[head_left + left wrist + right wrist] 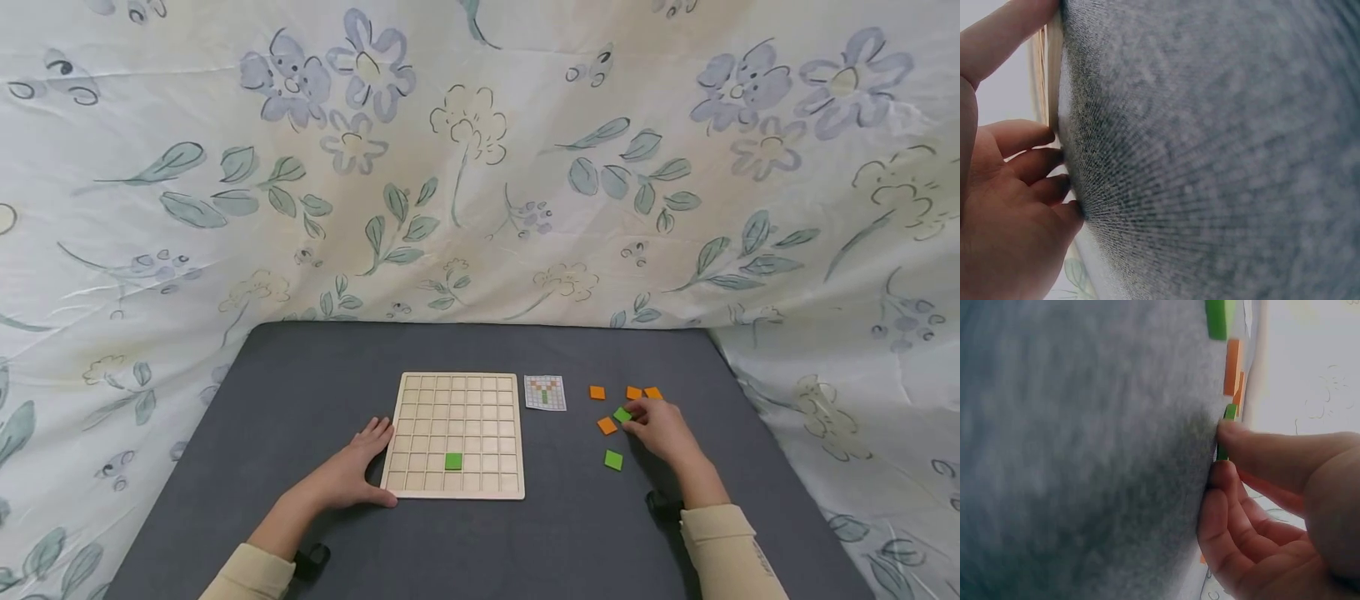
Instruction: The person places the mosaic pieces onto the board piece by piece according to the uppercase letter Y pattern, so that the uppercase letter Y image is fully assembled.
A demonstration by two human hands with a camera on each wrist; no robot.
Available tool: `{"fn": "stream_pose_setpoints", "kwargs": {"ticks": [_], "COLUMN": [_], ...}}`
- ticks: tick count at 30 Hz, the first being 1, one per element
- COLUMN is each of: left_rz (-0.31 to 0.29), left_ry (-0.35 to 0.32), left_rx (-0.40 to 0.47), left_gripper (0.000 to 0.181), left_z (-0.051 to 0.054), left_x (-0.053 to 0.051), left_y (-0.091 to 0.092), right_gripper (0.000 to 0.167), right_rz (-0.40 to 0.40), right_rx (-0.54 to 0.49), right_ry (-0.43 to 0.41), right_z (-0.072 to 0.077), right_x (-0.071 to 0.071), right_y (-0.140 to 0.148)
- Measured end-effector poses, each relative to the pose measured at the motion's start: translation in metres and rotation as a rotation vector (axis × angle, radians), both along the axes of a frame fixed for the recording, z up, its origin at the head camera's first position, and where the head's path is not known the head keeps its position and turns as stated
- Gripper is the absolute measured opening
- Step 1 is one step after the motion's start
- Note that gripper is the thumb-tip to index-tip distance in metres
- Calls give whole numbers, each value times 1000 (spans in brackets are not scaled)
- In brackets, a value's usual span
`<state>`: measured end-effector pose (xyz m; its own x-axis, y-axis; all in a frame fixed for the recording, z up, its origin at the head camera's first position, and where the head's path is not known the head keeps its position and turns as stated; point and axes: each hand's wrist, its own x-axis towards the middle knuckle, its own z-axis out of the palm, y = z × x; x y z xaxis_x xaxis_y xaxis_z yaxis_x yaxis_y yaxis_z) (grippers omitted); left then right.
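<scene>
- The right hand pinches a green square tile near its edge, between thumb and fingertips; whether that tile is wholly off the dark grey cloth cannot be told. Such a thin piece could slip or flip if the pinch is too shallow.
- The nearest orange tile lies just beside the pinched one, and a pair of orange tiles sits just beyond the fingers. A low sideways sweep could knock any of them; the likely cause would be too little lift.
- The left hand is spread wide, its thumb by the near corner and its fingers along the left edge of the wooden grid board. Uneven pressure there could slide or turn the board on the cloth.
- One green tile lies in a cell low on the grid, near the middle. A jolt to the board, or a brush from the right hand, could tip it from its recess.
- The small pattern card lies just right of the board, between it and the tiles. A dragging wrist could shift it; misreading its tiny squares could mean a wrong cell.
- The loose green tile, nearer the person, could be caught by the right sleeve if the forearm swings low.
</scene>
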<state>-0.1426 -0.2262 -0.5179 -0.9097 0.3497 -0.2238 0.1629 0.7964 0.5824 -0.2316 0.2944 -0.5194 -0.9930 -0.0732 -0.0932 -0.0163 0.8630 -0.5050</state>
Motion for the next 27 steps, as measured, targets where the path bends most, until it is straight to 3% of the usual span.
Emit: {"fn": "stream_pose_setpoints", "kwargs": {"ticks": [9,17,27], "left_rz": [15,7,9], "left_ry": [-18,-11,-17], "left_rx": [3,6,2], "left_gripper": [121,121,121], "left_z": [-1,-1,1], "left_x": [1,1,-1], "left_y": [0,-1,0], "right_gripper": [34,32,31], "right_rz": [46,159,272], "right_rx": [-6,-46,-71], "right_ry": [52,139,171], "right_z": [12,35,44], "right_x": [8,14,9], "right_y": [-6,-24,-54]}}
